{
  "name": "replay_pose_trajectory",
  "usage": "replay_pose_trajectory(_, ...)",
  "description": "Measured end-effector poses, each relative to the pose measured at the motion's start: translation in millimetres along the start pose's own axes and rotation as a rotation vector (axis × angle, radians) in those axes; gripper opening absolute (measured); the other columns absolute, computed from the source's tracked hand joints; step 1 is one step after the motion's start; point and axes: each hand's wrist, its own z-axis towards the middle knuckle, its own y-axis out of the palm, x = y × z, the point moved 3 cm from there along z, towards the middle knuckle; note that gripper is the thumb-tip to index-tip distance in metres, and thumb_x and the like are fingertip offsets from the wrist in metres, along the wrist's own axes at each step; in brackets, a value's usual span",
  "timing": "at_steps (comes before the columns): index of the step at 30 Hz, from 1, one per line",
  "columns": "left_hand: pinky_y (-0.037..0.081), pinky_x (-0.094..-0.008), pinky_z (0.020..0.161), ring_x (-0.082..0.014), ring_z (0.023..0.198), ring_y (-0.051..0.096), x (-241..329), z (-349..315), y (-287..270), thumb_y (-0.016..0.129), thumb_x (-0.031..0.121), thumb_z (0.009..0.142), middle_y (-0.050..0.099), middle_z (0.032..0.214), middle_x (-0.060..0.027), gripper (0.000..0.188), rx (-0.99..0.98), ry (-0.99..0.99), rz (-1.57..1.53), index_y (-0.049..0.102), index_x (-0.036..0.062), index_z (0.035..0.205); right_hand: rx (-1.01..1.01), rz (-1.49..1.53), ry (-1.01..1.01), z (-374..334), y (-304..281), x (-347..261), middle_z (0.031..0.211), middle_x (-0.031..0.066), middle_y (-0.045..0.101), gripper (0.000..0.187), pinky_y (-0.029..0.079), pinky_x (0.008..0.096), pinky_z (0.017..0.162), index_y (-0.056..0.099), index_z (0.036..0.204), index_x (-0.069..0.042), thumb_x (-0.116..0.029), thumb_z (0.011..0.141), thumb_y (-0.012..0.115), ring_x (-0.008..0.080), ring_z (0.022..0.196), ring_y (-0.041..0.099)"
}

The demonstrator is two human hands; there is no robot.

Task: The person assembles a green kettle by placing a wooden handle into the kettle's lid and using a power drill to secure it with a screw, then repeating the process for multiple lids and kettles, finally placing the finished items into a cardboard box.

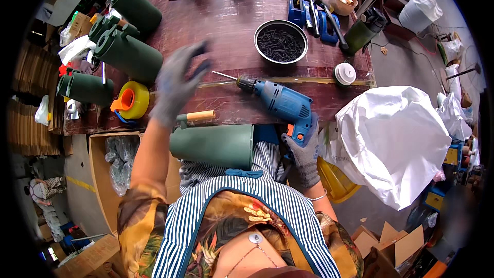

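Note:
In my gloved right hand (305, 155) is a blue power drill (284, 102), gripped by its handle. Its long thin bit points left across the table's near edge. My gloved left hand (180, 80) is raised over the table, fingers apart and slightly blurred, with nothing in it. Below it, a dark green cylindrical vessel (213, 146) lies on its side across my lap, its wooden handle (200, 116) toward the table edge. Beyond the drill, a round metal bowl (281, 42) holds many dark screws.
Several green vessels (136, 7) stand along the table's left side, near yellow tape (135, 102). At the far right are blue tools (329, 23), a dark bottle (364, 30) and a white roll (345, 74). A large white bag (393, 141) stands beside my right arm.

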Motion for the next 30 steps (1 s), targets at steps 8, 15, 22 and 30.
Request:
replay_pose_trajectory(8,0.053,-0.0381,0.096,-0.0252,0.105,0.066,1.8,127.5,206.1,0.071,0.011,0.083,0.07,0.115,-0.0036,0.052,-0.314,0.616,0.423,0.062,0.0246,0.132,-0.055,0.077,0.037,6.8,-0.5,4.9,0.157,0.0224,0.034,0.114,0.035,0.0396,0.116,0.018,0.158,0.0,-0.025,0.072,0.089,0.0307,0.141,0.042)
replay_pose_trajectory(15,0.055,-0.0351,0.099,-0.0203,0.111,0.067,-38.1,88.4,137.4,0.068,0.001,0.087,0.069,0.124,-0.0098,0.039,0.021,0.036,-0.676,0.064,0.0036,0.126,-0.087,0.083,0.047,9.4,-9.4,-10.8,0.153,0.0197,0.039,0.108,0.038,0.0378,0.113,0.021,0.157,0.0,-0.017,0.073,0.087,0.0272,0.136,0.046)
replay_pose_trajectory(22,0.054,-0.027,0.088,-0.0121,0.092,0.064,-140.0,-68.7,52.6,0.053,0.0,0.099,0.069,0.114,-0.0051,0.027,-0.207,-0.806,-0.816,0.066,0.0016,0.122,-0.132,0.168,0.163,-7.1,-17.9,-7.0,0.143,0.0148,0.045,0.1,0.044,0.0347,0.106,0.03,0.154,-0.001,-0.011,0.073,0.088,0.0221,0.125,0.05)
replay_pose_trajectory(30,0.056,-0.0236,0.081,-0.0099,0.09,0.066,-128.8,-90.2,66.8,0.051,0.001,0.099,0.068,0.105,-0.0048,0.026,-0.249,-0.901,-1.041,0.067,0.0036,0.119,-0.137,0.23,0.157,-2.4,-8.0,-4.8,0.111,0.0087,0.058,0.092,0.055,0.0224,0.068,0.031,0.154,-0.009,-0.005,0.077,0.083,0.0123,0.081,0.064)
